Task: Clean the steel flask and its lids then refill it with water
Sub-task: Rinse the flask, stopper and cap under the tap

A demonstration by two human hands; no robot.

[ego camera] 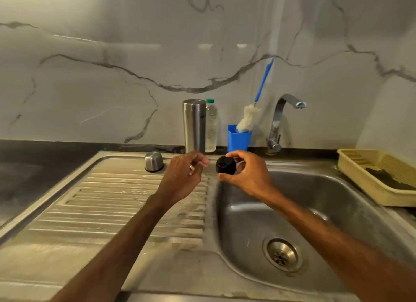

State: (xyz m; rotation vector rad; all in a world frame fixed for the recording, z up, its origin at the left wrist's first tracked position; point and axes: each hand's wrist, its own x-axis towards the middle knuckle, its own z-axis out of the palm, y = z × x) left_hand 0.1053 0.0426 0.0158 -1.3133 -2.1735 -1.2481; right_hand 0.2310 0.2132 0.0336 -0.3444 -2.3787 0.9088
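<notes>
Over sink rim: black lid (pixel 225 165), held in the air where drainboard (pixel 112 200) meets sink (pixel 337 211); top face tilted toward the camera.
Right hand (pixel 249 177): grips the lid, thumb underneath, fingers curled over its far side; forearm comes in from lower right across the basin.
Left hand (pixel 183 177): just beside the lid on its left, not touching it; fingertips gathered toward the thumb, a small glint among them; cannot tell whether it pinches anything. Forearm lies over the drainboard.
Flask (pixel 194 126): upright on the back ledge against the wall, long axis vertical, straight behind the left hand and apart from both hands.
Cap (pixel 154 161): steel, dome up, on the ledge left of the flask and of the left hand.
Key relation: flask sits beyond the fingers, behind and left of the lid; left hand is nearer to flask and cap, right hand nearer to the tap (pixel 283 112).
Judgement: lid being handled; flask not in hand. A reach for it looks like left-hand work, forward and up, fingers wrapping a vertical body.
Around: bottle (pixel 211 126) just right of the flask; blue cup (pixel 238 139) with brush (pixel 248 119); no water seen at the tap; basket (pixel 360 166) far right.
</notes>
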